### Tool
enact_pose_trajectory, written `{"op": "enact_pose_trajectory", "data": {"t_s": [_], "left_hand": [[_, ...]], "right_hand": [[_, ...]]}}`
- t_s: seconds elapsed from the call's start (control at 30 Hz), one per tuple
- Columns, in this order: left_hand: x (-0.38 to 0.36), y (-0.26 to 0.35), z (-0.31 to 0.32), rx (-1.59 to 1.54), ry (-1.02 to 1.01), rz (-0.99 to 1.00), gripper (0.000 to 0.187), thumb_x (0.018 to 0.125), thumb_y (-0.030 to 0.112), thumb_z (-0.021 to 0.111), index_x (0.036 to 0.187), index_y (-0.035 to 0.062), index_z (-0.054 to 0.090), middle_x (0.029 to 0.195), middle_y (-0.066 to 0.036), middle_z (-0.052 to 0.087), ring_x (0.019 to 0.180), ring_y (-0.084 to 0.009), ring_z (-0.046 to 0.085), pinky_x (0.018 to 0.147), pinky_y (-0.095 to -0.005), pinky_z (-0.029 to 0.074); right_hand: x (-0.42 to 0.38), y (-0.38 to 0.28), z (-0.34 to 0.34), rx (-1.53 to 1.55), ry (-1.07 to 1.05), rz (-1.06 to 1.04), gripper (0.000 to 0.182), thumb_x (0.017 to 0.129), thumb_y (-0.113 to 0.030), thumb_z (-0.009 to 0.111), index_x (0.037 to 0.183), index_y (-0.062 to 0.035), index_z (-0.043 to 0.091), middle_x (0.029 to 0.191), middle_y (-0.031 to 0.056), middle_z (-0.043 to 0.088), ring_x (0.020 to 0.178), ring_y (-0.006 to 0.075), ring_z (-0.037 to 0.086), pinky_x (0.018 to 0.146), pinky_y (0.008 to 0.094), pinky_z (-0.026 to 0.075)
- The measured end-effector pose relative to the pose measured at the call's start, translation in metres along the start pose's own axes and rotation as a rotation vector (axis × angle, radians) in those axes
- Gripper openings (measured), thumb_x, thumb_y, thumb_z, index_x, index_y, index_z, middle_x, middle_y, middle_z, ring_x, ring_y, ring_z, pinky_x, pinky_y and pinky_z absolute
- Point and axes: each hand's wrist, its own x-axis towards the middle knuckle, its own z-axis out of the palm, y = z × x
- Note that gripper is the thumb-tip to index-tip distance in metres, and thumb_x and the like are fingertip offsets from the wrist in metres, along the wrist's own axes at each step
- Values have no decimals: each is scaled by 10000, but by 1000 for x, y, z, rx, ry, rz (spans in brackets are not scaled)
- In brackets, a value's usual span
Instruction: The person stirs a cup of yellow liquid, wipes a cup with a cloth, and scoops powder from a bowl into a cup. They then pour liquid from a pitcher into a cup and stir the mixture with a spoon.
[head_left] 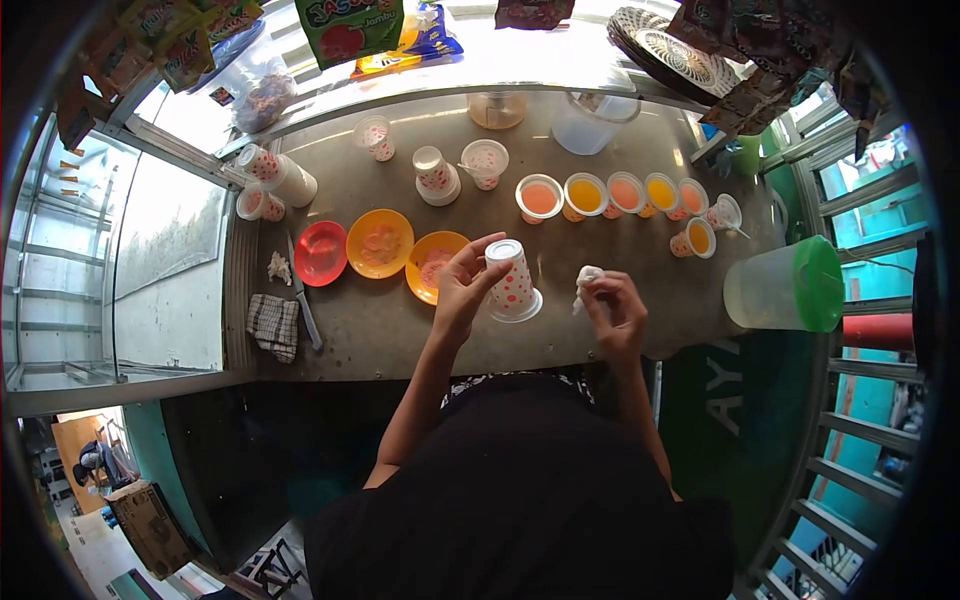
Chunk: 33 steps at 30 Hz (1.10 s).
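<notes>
My left hand [468, 284] is closed round a white cup with red dots [513, 284], which is upside down with its rim toward the tabletop [380, 335]. To the right of it, my right hand [615, 308] pinches a crumpled white tissue [590, 275] above the table. An orange plate [424, 283] with pink residue lies just left of my left hand. Beyond both hands stand several filled cups, among them a pink one [540, 198] and an orange one [585, 195].
A red plate [320, 254], another orange plate [380, 243], a knife [305, 305] and a checked cloth [272, 326] lie at left. Stacked cups [434, 172] stand farther back. A green-lidded container [780, 288] is at right, a clear bucket [590, 125] at the back.
</notes>
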Motion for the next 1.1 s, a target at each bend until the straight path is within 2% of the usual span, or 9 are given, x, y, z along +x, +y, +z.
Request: {"op": "enact_pose_trajectory", "data": {"t_s": [0.07, 0.13, 0.17, 0.53, 0.73, 0.83, 0.97, 1.03, 1.1], "left_hand": [[0, 0, 9, -22, -22, 9, 457, 910, 143, 693, 1317, -3, 546, 1130, -92, 678, 1007, -135, 643, 902, -294, 511], [2, -4, 17, -66, -45, 29, 449, 921, 151, 682, 1321, -1, 544, 1138, -90, 673, 1011, -130, 639, 896, -290, 513], [3, -6, 21, -111, -62, 47, 442, 933, 159, 671, 1326, 2, 542, 1145, -88, 669, 1015, -126, 636, 891, -286, 515], [2, -6, 40, -180, -244, 47, 414, 1004, 243, 562, 1337, -1, 525, 1207, -75, 636, 1065, -105, 603, 923, -275, 491], [9, 0, 30, -291, -207, 43, 432, 1021, 252, 516, 1371, 0, 486, 1159, -70, 638, 1011, -112, 625, 894, -272, 511], [8, -6, 22, -264, -314, 11, 448, 1001, 256, 556, 1364, 1, 497, 1166, -71, 638, 1028, -118, 622, 913, -289, 509], [4, -15, 24, -236, -454, 6, 457, 982, 237, 590, 1362, -3, 504, 1202, -81, 636, 1087, -141, 608, 957, -319, 490], [1, -15, 27, -211, -457, 1, 461, 981, 236, 590, 1364, -5, 501, 1218, -85, 633, 1103, -144, 604, 963, -319, 485], [0, -15, 27, -194, -461, 3, 463, 981, 219, 584, 1373, -8, 490, 1265, -101, 616, 1146, -155, 589, 984, -326, 473]], "right_hand": [[7, -20, -5, -51, -31, -47, 154, 792, 70, 711, 898, -38, 678, 946, 102, 637, 868, 186, 651, 740, 279, 516], [11, -36, 0, -295, -264, -308, 145, 783, 62, 734, 883, -25, 676, 981, 106, 644, 894, 208, 662, 751, 299, 522], [6, -34, 6, -320, -291, -317, 162, 758, 49, 763, 883, -15, 680, 986, 108, 646, 895, 236, 666, 749, 318, 528], [33, -34, 33, -299, 58, -395, 139, 782, 48, 727, 900, 3, 670, 972, 127, 658, 857, 260, 673, 747, 333, 535], [8, -30, 20, -301, -165, -385, 194, 722, 64, 755, 880, 12, 656, 960, 135, 651, 860, 266, 666, 767, 343, 537], [-3, -27, 9, -273, -261, -347, 218, 699, 74, 741, 890, 14, 654, 962, 138, 646, 862, 259, 663, 767, 344, 536], [3, -30, 11, -273, -146, -292, 208, 723, 67, 740, 909, 14, 664, 977, 134, 656, 874, 253, 669, 770, 342, 535], [13, -30, 17, -229, 50, -314, 186, 749, 57, 740, 918, 12, 676, 992, 132, 666, 877, 250, 676, 760, 332, 535], [23, -35, 19, -247, 29, -345, 173, 758, 54, 738, 915, 11, 680, 995, 132, 670, 872, 248, 678, 751, 327, 534]]}}
